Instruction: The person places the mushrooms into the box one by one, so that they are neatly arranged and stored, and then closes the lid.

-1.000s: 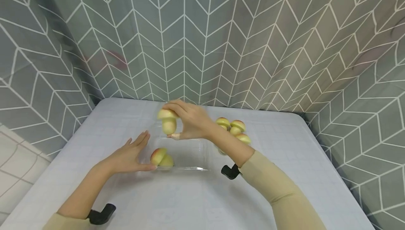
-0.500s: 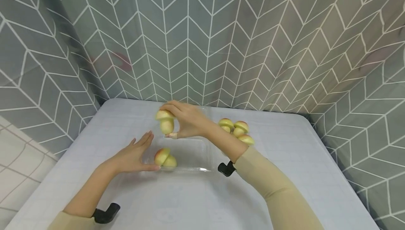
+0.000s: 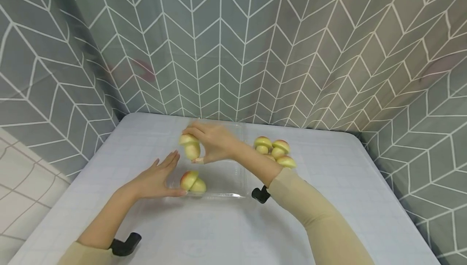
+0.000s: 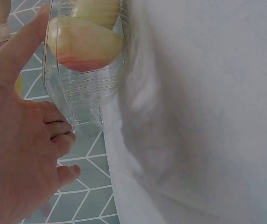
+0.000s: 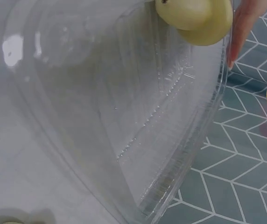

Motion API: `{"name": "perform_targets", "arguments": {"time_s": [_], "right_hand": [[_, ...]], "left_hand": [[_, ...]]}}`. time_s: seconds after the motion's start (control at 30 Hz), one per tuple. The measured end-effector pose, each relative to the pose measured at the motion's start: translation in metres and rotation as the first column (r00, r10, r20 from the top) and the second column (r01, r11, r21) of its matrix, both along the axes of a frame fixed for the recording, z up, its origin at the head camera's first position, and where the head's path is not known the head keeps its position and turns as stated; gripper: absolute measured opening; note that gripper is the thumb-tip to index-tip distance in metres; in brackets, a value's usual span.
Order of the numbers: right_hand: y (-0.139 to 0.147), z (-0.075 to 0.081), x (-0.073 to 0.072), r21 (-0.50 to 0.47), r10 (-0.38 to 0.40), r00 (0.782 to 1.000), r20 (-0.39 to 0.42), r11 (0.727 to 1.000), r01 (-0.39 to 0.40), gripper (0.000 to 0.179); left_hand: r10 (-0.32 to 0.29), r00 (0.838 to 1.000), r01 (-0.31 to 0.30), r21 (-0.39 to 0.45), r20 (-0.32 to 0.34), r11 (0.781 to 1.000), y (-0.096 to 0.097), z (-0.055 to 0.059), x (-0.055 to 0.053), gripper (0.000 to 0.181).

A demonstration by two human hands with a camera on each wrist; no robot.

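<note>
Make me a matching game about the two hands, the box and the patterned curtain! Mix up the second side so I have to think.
Column one
1. right hand
2. left hand
3. box
4. curtain

Column two
A. at the box's left side
B. grey with white lines
C. gripping a mushroom-shaped piece
D. see-through

Right pairs: 1-C, 2-A, 3-D, 4-B

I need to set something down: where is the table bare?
Free: the table from the mushroom-shaped pieces to its right edge; also in front of the clear container, between the forearms. Crowded: the container's left end, where the left hand touches, one piece lies inside and the right hand holds another piece nearby.
</note>
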State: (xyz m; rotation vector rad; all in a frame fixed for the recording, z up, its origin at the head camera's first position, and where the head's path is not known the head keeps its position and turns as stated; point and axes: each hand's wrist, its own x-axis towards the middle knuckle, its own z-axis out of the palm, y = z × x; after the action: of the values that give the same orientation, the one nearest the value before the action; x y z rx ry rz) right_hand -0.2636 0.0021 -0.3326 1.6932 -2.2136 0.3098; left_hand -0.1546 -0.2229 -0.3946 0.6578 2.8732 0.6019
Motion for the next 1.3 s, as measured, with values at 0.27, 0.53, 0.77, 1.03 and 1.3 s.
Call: {"name": "perform_targets", "arguments": {"time_s": [0.27, 0.53, 0.77, 1.03, 1.3], "right_hand": [[-0.007, -0.011, -0.001, 0.093, -0.006, 1.000, -0.011, 0.996, 0.007, 0.073], [-0.008, -0.018, -0.003, 0.250, -0.086, 0.996, -0.029, 0.964, 0.090, 0.077], [-0.008, -0.028, -0.005, 0.406, -0.095, 0.995, -0.027, 0.909, 0.098, 0.076], [-0.009, -0.044, -0.004, 0.474, -0.084, 0.996, 0.019, 0.878, 0.065, 0.072], [-0.010, -0.050, 0.000, 0.418, -0.112, 0.993, 0.044, 0.905, 0.084, 0.069]], "left_hand": [[0.002, 1.000, -0.002, 0.001, 0.005, 1.000, 0.000, -0.003, -0.001, 0.118], [0.010, 1.000, -0.010, -0.016, -0.005, 1.000, -0.001, -0.006, -0.004, 0.120], [0.016, 1.000, -0.016, -0.009, 0.005, 1.000, -0.001, -0.007, -0.004, 0.120], [0.023, 1.000, -0.023, -0.005, 0.013, 1.000, -0.001, -0.006, -0.004, 0.121], [0.026, 1.000, -0.026, -0.007, 0.014, 1.000, -0.001, -0.005, -0.003, 0.121]]}}
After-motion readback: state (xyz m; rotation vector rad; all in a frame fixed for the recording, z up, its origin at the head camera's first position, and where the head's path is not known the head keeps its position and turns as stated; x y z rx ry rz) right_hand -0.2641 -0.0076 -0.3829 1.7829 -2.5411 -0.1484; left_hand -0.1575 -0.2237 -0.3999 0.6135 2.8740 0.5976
